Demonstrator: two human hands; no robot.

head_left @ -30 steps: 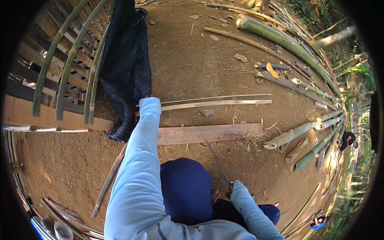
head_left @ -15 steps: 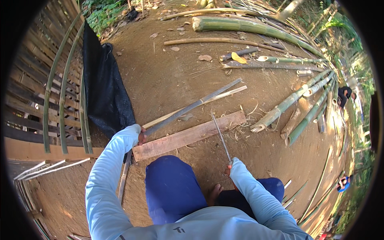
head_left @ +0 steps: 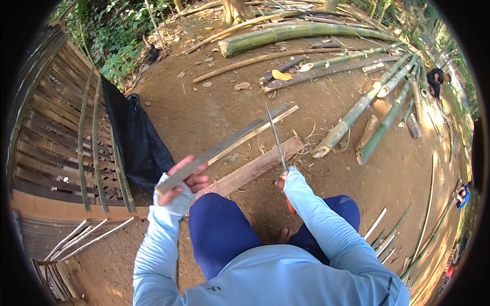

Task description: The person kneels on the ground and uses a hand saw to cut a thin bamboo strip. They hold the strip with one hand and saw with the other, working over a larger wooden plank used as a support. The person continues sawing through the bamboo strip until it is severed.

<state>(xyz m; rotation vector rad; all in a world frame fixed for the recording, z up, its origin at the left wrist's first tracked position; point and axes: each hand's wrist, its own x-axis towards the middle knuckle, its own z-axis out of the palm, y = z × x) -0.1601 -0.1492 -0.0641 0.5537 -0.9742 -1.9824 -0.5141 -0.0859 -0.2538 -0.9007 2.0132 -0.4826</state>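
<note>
matt bamboo strip [head_left: 229,145], rough wood plank [head_left: 255,168]

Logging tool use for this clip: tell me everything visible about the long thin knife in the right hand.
The long, thin, grey metal knife blade runs straight and narrow to a pointed tip aimed away from the person, toward the bamboo poles. Its orange handle shows below the right hand, which grips it, mostly hidden by the pale blue sleeve. The blade crosses over the split bamboo strip held up by the left hand and above the brown wooden plank; whether it touches either cannot be told.
</note>
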